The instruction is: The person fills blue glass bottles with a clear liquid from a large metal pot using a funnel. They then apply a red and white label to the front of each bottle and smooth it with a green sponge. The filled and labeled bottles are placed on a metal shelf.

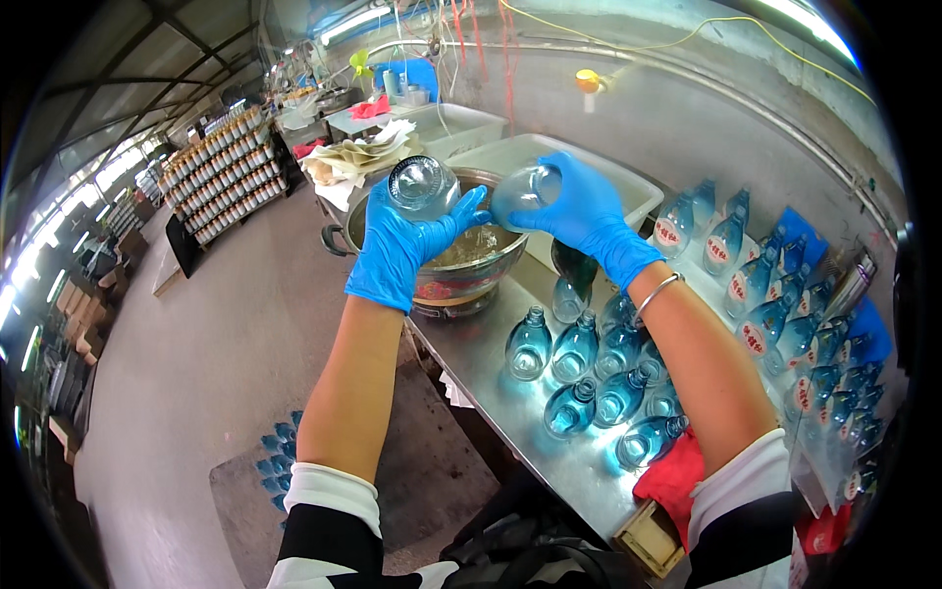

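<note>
blue disposable gloves (392, 257), black-and-white sleeves (336, 535)
gloves creased at the wrists; slim silver-coloured bangle (655, 294) behind the right hand (583, 208); plain white cuffs (335, 489).

Gloss Beside Grain

Thin, blue, plastic-looking gloves (394, 253) are wrinkling with a faint sheen. The clear, rounded, upended bottles (424, 193) are gleaming like smooth glass. A round, silvery metal basin (483, 273) is reflecting light glossily, and the flat, grey metal tabletop (471, 363) is glaring under translucent blue, glassy bottles (528, 349). Crumpled, cream-coloured paper sheets (368, 155) are looking matt. A bright red cloth (671, 481) is showing dull folds; a smooth, silvery metal bangle (658, 297) is glinting.
</note>
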Available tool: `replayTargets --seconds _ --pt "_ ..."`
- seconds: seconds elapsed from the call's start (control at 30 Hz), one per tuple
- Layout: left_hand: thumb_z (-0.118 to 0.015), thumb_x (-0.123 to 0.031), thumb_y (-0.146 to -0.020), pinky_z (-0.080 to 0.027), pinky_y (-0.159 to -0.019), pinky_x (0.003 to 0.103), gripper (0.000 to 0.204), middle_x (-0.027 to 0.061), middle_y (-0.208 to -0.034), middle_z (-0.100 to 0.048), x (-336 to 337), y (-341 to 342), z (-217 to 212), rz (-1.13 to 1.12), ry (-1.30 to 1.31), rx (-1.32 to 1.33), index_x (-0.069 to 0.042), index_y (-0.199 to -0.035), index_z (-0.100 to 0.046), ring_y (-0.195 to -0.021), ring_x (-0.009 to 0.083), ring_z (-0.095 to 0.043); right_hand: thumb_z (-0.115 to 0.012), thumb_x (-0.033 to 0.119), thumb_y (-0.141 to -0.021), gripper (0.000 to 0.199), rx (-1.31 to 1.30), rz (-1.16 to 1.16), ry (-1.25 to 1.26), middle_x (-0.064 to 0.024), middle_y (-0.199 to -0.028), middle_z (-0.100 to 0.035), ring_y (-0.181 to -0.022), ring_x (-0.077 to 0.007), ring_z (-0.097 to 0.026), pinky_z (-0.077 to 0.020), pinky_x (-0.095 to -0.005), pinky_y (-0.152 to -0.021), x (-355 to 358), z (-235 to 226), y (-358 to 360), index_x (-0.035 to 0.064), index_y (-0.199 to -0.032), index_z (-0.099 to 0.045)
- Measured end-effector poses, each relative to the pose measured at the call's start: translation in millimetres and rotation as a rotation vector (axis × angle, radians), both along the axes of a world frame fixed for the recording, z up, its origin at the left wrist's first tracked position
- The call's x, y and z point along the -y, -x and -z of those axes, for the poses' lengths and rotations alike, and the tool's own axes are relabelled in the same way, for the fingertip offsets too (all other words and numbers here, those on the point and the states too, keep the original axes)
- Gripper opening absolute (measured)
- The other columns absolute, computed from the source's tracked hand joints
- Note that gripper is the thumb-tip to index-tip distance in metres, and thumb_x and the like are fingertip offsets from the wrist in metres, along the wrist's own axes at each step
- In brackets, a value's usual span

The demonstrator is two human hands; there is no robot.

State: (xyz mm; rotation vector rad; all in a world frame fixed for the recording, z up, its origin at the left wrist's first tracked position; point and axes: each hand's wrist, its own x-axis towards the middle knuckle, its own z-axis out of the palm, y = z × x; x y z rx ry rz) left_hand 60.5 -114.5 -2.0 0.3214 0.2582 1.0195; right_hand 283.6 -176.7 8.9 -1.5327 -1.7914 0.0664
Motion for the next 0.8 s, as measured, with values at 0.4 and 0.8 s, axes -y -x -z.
replayTargets --seconds 0.4,0.8 --pt "-0.044 -0.026 -0.092 -0.033 -0.103 0.057 0.056 0.0354 -0.141 -0.011 25 -2 13 0.013 0.095 0.176 0.007 -0.133 -0.027 -0.13 0.0527 -0.013 -0.059 0.057 -0.078 0.065 -1.61 -0.503 0.375 -0.0169 -0.106 -0.059 -0.061 -0.0181 -0.059 -0.0469 -0.0259 -0.047 82 17 -71 0.0073 -0.12 -0.05" --pt "-0.064 -0.055 -0.076 -0.032 -0.106 0.052 0.098 0.0307 -0.144 -0.012 20 -15 48 0.101 0.009 0.181 -0.002 -0.141 -0.016 -0.132 0.0457 -0.019 -0.066 0.044 -0.077 0.074 -1.885 -0.355 0.368 -0.0173 -0.115 -0.055 -0.098 -0.0232 -0.058 -0.0493 -0.0326 -0.079 305 129 -37 -0.0004 -0.129 -0.039"
